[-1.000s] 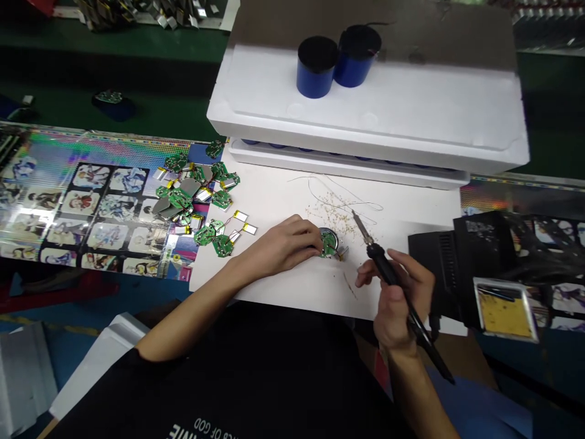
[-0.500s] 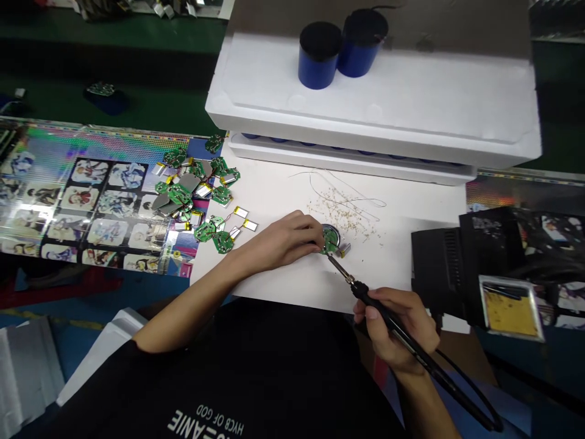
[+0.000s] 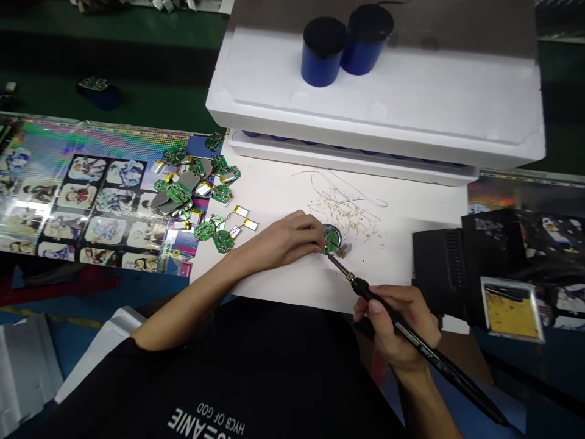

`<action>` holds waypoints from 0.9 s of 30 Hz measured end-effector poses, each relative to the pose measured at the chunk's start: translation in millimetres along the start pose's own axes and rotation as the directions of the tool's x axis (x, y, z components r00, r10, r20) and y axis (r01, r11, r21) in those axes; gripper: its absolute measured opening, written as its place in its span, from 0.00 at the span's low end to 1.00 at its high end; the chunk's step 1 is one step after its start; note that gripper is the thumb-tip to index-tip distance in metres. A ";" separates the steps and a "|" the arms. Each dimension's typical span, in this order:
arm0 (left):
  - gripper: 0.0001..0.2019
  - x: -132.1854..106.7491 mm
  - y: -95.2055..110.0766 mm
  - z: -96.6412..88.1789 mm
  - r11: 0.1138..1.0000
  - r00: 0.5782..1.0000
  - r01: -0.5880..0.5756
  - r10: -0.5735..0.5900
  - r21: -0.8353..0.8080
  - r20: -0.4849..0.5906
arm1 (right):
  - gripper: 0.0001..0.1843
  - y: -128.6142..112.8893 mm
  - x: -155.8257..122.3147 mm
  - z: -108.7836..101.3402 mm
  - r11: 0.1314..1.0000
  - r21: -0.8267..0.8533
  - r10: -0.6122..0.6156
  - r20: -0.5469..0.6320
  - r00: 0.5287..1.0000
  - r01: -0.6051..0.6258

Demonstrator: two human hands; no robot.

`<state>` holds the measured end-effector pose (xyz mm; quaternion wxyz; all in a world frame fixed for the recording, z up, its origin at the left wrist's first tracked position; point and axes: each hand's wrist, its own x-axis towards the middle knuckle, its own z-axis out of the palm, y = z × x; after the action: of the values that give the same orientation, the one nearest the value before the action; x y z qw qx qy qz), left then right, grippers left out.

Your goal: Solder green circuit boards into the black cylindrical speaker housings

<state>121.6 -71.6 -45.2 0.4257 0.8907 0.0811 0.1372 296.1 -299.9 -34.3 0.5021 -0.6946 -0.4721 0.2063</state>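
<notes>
1. Green circuit boards and small batteries lie loose at the left end of the white counter.
2. Left hand: grasping a small circuit board against a round metal disc.
3. Pale crumbs: scattered just above the disc.
4. Soldering iron: tip touching the board's lower edge.
5. Right hand: clenched around the iron's handle, near the counter's front edge.

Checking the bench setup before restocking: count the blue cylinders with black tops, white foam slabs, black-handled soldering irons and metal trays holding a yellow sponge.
Blue cylinders with black tops: 2
White foam slabs: 2
Black-handled soldering iron: 1
Metal tray holding a yellow sponge: 1
Total: 6
</notes>
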 end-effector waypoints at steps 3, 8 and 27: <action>0.09 0.1 -0.4 0.2 1.000 1.000 -0.006 0.006 0.007 0.001 | 0.05 1.0 -0.1 0.2 1.000 -0.004 -0.006 -0.003 1.000 0.006; 0.10 0.2 -1.1 0.5 1.000 1.000 -0.005 0.005 0.019 0.009 | 0.05 0.2 0.9 -0.1 1.000 -0.024 -0.014 -0.007 1.000 0.014; 0.10 0.9 1.3 -0.2 1.000 1.000 -0.001 0.001 0.018 0.010 | 0.11 7.0 8.0 -10.6 0.990 0.131 0.012 -0.422 0.907 0.047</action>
<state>122.4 -72.0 -43.9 0.4182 0.8952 0.0797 0.1321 311.0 -298.7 -34.7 0.6408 -0.6820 -0.3434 0.0792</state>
